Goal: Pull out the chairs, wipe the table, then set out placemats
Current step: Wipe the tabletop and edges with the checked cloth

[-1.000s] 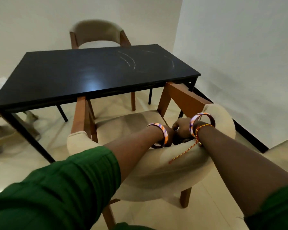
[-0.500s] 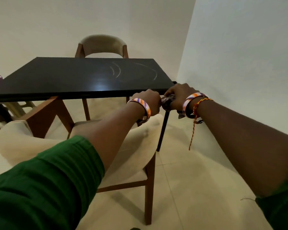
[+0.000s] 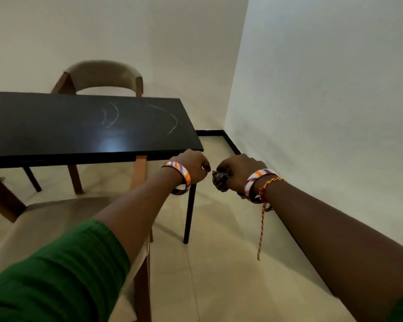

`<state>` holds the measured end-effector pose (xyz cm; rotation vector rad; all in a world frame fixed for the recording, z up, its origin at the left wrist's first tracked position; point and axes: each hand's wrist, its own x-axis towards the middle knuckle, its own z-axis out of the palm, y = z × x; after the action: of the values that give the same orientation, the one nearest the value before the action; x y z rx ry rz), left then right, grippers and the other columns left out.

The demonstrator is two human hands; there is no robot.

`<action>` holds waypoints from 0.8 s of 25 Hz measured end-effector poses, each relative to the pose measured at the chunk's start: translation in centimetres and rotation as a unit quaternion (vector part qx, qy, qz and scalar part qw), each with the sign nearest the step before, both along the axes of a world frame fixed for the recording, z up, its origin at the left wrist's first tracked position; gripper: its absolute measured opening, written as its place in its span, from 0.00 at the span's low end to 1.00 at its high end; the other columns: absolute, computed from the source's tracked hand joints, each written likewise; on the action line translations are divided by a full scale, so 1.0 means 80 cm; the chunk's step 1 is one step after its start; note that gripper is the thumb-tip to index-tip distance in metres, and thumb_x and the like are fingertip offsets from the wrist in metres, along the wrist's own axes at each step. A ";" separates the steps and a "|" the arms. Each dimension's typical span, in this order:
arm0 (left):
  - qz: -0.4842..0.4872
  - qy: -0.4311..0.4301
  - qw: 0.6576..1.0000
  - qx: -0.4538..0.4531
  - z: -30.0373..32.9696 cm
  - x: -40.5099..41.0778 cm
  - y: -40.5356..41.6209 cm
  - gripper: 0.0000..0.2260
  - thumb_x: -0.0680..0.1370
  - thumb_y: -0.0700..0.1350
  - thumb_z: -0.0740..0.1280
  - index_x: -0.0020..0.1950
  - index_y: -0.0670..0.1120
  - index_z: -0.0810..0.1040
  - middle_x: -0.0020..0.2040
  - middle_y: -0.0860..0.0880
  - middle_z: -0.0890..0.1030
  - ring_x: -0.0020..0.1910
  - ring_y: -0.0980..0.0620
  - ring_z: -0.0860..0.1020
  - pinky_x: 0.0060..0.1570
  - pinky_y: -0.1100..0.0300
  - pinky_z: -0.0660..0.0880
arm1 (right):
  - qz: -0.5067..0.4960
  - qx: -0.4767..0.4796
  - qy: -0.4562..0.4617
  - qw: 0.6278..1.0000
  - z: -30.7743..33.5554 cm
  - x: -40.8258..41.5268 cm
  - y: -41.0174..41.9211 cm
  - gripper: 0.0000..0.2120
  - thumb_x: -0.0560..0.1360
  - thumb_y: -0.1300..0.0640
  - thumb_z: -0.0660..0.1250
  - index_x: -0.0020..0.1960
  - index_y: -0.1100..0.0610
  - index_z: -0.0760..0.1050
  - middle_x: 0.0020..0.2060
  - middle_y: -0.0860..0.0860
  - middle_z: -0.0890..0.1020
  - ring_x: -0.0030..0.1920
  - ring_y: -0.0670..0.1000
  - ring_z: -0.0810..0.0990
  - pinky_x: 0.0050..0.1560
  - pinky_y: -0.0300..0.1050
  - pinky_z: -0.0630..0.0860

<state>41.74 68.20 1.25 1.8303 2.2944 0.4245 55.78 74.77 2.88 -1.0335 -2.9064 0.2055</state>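
Observation:
A black table (image 3: 56, 126) with pale curved smear marks stands ahead on the left. A beige chair with wooden legs (image 3: 56, 219) sits pulled out from the near side, under my left arm. A second beige chair (image 3: 102, 74) stands tucked in at the far side. My right hand (image 3: 237, 169) is closed on a bunched checked cloth (image 3: 221, 180), held in the air just off the table's near right corner. My left hand (image 3: 191, 167) is a fist close beside it, a small gap apart from the cloth, with nothing seen in it.
A white wall (image 3: 323, 101) runs close along the right, with a black skirting strip (image 3: 230, 145) at its foot. Pale tiled floor (image 3: 219, 263) lies open between table leg (image 3: 189, 214) and wall. Another wall stands behind the far chair.
My hands left the near chair's backrest and rose to the table's right corner. They were joined on the cloth, and now the left has come apart from it. My view swung right.

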 end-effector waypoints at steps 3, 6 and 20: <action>0.016 -0.022 1.000 -0.005 -0.002 -0.012 0.090 0.13 0.77 0.43 0.61 0.60 0.46 0.77 0.59 0.45 0.79 0.53 0.48 0.78 0.55 0.57 0.74 | 0.012 0.017 -0.005 1.000 0.007 -0.009 0.093 0.15 0.70 0.53 0.69 0.56 0.50 0.79 0.50 0.51 0.81 0.41 0.51 0.77 0.37 0.38 0.69; 0.034 -0.022 0.999 -0.023 -0.007 -0.024 0.170 0.13 0.77 0.43 0.62 0.60 0.45 0.77 0.58 0.44 0.79 0.52 0.47 0.78 0.54 0.57 0.74 | 0.021 0.016 0.014 1.000 0.003 -0.021 0.175 0.14 0.70 0.52 0.68 0.55 0.49 0.79 0.50 0.51 0.82 0.47 0.54 0.79 0.41 0.42 0.72; 0.154 0.034 0.986 -0.055 -0.015 -0.048 0.477 0.14 0.77 0.45 0.62 0.61 0.44 0.77 0.59 0.44 0.79 0.56 0.47 0.77 0.60 0.55 0.73 | 0.192 0.056 0.039 0.979 0.002 -0.062 0.540 0.16 0.72 0.54 0.66 0.59 0.53 0.77 0.53 0.51 0.81 0.52 0.53 0.78 0.51 0.47 0.76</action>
<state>37.90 106.40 0.02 1.4645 2.6002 0.2729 50.83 117.97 3.03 -0.4290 -2.9742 0.0902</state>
